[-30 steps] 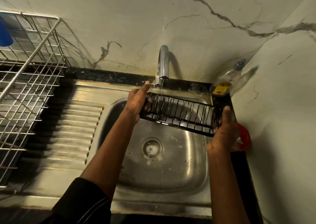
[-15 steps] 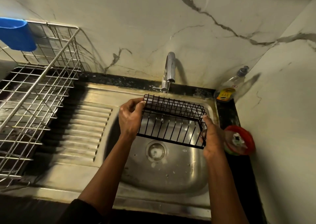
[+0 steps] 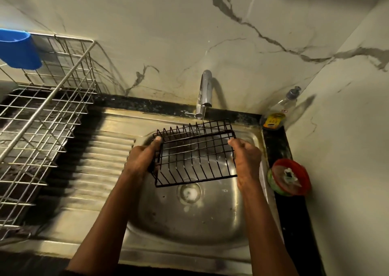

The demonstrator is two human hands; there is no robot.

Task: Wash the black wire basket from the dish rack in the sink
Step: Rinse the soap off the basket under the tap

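POS: black wire basket held over the stainless steel sink basin, far rim under the chrome tap and its thin stream | HANDS: left hand and right hand each grip one end | RISK: wet wire could slip and drop; stream wets only the far rim
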